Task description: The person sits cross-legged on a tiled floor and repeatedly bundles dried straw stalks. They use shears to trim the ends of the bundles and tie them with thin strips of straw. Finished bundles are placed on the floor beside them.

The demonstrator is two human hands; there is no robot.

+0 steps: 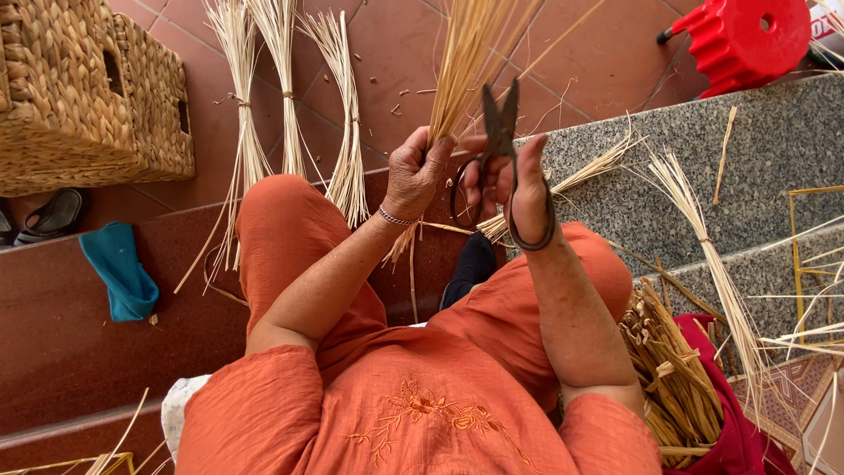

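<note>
Head view: my left hand [420, 171] grips a bundle of straw [466, 62], my right hand [519, 180] holds dark scissors [499, 132] just beside it, blades nearly closed. Three tied bundles [286, 97] lie beyond my left hand; trimming looks partway. Woven baskets [88, 88] far left, contents hidden.

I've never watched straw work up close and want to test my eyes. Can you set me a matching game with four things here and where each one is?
Things:
1. scissors
2. woven basket
3. blue cloth
4. red plastic stool

Places:
A. top left, on the floor
B. in the right hand
C. top right corner
D. on the brown step, left

Pairs: 1-B, 2-A, 3-D, 4-C
</note>
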